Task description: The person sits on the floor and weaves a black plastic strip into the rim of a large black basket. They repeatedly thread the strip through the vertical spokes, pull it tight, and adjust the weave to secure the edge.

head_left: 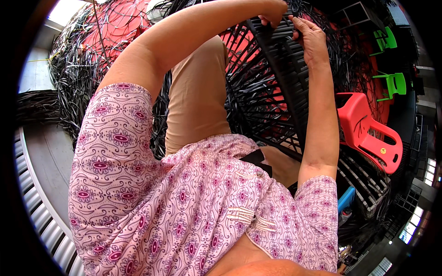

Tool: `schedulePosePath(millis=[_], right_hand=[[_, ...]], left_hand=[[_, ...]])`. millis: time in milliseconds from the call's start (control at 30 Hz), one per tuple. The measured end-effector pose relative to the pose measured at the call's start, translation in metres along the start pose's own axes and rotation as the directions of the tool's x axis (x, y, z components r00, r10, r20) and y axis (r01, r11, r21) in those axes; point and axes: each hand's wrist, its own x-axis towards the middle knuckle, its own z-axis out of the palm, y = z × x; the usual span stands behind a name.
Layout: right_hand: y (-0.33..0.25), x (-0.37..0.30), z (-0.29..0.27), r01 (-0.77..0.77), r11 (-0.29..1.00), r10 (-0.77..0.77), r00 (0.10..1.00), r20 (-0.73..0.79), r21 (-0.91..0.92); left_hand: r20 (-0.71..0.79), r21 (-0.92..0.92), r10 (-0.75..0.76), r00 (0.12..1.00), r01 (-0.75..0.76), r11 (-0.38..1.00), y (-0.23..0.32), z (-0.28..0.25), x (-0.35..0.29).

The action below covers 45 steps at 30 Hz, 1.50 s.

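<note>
- Head view looked down over a pink patterned blouse (184, 202) and tan trousers (198, 92) toward both raised arms at the top of the picture.
- The left hand (275, 11) was curled shut around the upper end of a black woven panel (281, 60), partly cut off by the upper rim of the picture.
- The right hand (309, 39) sat just beside it, fingers bent and pinching the same panel's edge, thumb side toward the other hand.
- The panel was a band of flat black strips woven crosswise; its long axis ran from the hands at the top down and slightly to the right, toward the right elbow.
- Its lower end passed behind the right forearm and could not be followed further.
- From the panel, loose black strips (248, 101) fanned outward like spokes over a red surface (122, 25).
- A heap of loose black strips (69, 78) lay to the left, near a corrugated metal sheet (32, 202) at the rim.
- A red plastic chair (368, 131) lay tipped on its side just to the right of the forearm; two green chairs (391, 83) stood beyond it, well apart.
- A blue object (346, 200) by the right sleeve was mostly hidden, possibly a tool or handle; its kind could not be made out.
</note>
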Motion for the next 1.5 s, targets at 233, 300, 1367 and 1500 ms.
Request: schedulePosePath(millis=[233, 300, 1367, 1500], right_hand=[[0.002, 0.001, 0.002, 0.0, 0.999, 0.001, 1.0, -0.013, 0.041], [0.002, 0.001, 0.002, 0.005, 0.999, -0.004, 1.0, -0.011, 0.044], [0.002, 0.007, 0.016, 0.023, 0.998, -0.024, 0.999, 0.021, 0.06], [0.006, 0.002, 0.0, -0.018, 1.0, 0.019, 0.998, -0.054, 0.011]], left_hand=[[0.055, -0.06, -0.084, 0.995, 0.087, 0.994, -0.003, 0.0, -0.001], [0.036, -0.037, -0.053, 0.998, 0.054, 0.998, -0.002, -0.002, -0.008], [-0.031, 0.495, 0.369, 0.929, -0.307, 0.813, -0.068, 0.029, 0.037], [0.026, 0.075, 0.063, 0.998, -0.065, 0.995, -0.018, 0.007, 0.022]])
